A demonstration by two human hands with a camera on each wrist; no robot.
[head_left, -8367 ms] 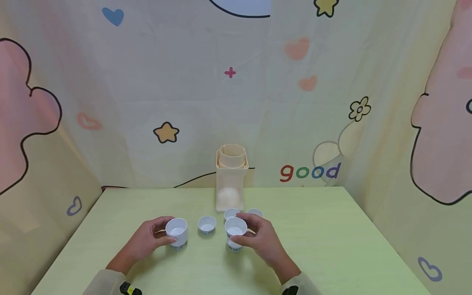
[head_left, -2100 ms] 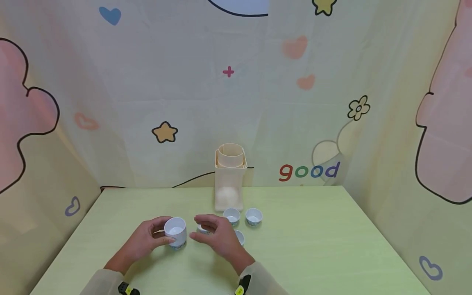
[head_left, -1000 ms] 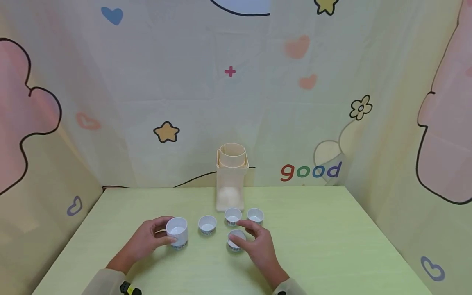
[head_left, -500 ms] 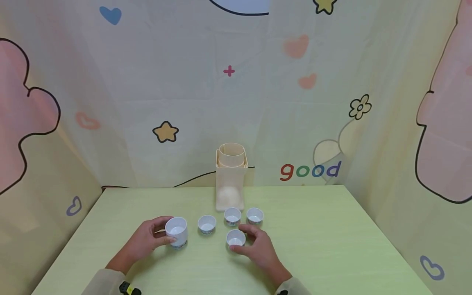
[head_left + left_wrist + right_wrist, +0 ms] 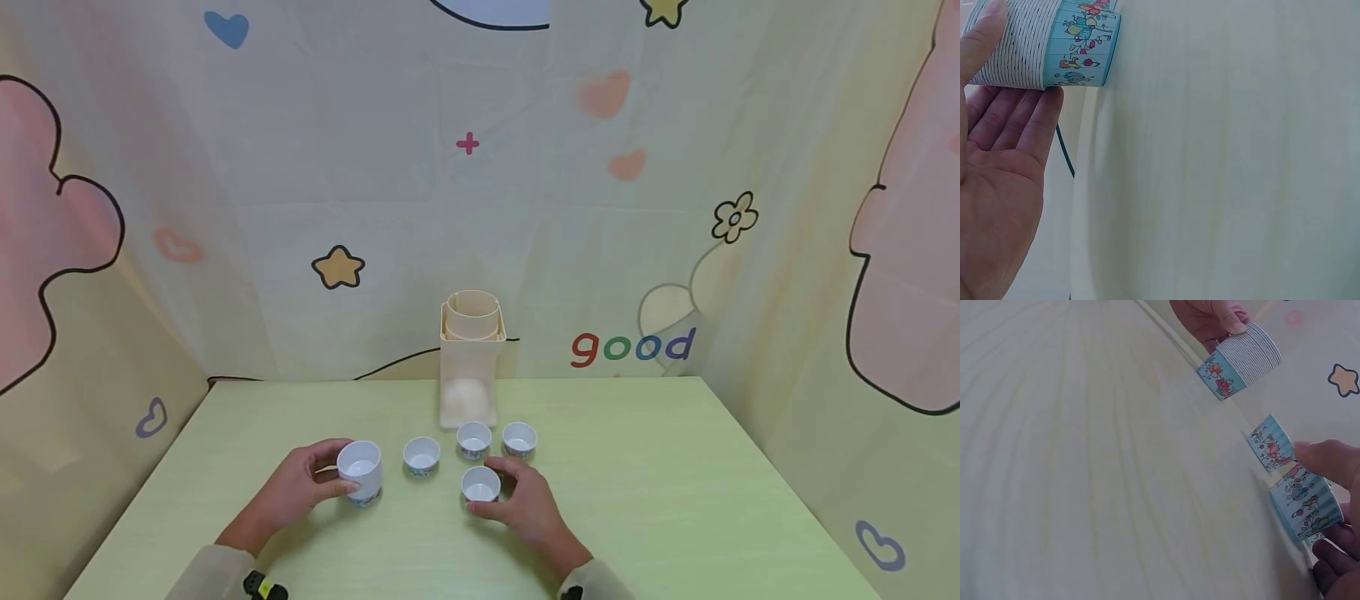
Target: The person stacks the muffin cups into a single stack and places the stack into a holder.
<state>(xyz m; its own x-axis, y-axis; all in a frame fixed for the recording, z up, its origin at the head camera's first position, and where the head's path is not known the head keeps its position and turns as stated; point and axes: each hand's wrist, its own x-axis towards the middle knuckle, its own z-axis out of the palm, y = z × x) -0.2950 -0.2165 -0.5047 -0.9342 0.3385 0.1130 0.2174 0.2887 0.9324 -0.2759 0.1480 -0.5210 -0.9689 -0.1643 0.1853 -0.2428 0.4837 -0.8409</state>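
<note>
In the head view my left hand [image 5: 303, 485] grips an upright stack of nested paper cups [image 5: 362, 473] by its side. The left wrist view shows many white rims in the stack [image 5: 1013, 50] and a blue outer cup with printed flowers and birds. My right hand [image 5: 536, 508] holds a single small paper cup [image 5: 480, 485] between thumb and fingers, close over the table. In the right wrist view this cup [image 5: 1307, 503] is blue with a floral print. Three more single cups stand upright: one left of it [image 5: 422, 456], two behind, the nearer [image 5: 474, 439] and the right one [image 5: 519, 438].
A cream-coloured holder [image 5: 468, 375] with a round tube on top stands behind the cups, near the table's back edge. The pale green table [image 5: 660, 483] meets a printed cloth backdrop [image 5: 390, 183] at the back and sides.
My right hand has gone from beside the left single cup rightward to the front cup and now grips it. My left hand keeps hold of the stack in the same place.
</note>
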